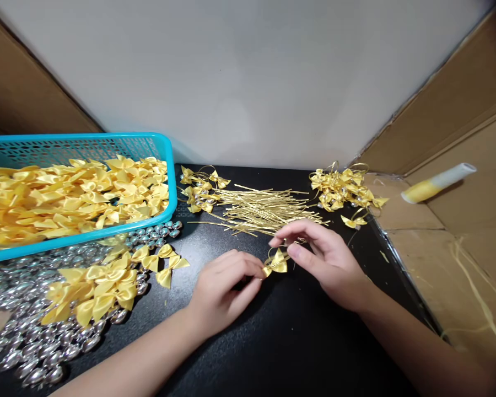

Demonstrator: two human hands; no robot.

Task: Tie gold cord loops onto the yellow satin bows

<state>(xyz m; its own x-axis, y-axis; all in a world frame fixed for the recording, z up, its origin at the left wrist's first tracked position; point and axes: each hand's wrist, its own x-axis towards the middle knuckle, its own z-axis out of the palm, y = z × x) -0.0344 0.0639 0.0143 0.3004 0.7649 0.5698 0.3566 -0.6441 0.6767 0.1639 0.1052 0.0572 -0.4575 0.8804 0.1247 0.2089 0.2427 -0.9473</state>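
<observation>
Between my two hands is a yellow satin bow (279, 262) with a thin gold tie looped at it. My left hand (230, 286) pinches one end of this bow just above the black tabletop. Curved over its other side is my right hand (324, 262), thumb and fingers apart, with nothing plainly held in them. Just beyond the hands lies a loose heap of gold twist ties (264, 209). Finished-looking bows with gold loops and silver beads form a pile (341, 187) at the back right. A smaller cluster of them (200, 190) sits left of the ties.
A turquoise basket (170, 182) full of yellow bows stands at the left. In front of it, silver beads (45, 344) spread over the black table (248, 353), with loose bows (103, 286) on top. Cardboard (458, 220) borders the right side, where a white-and-yellow tube (438, 183) juts out.
</observation>
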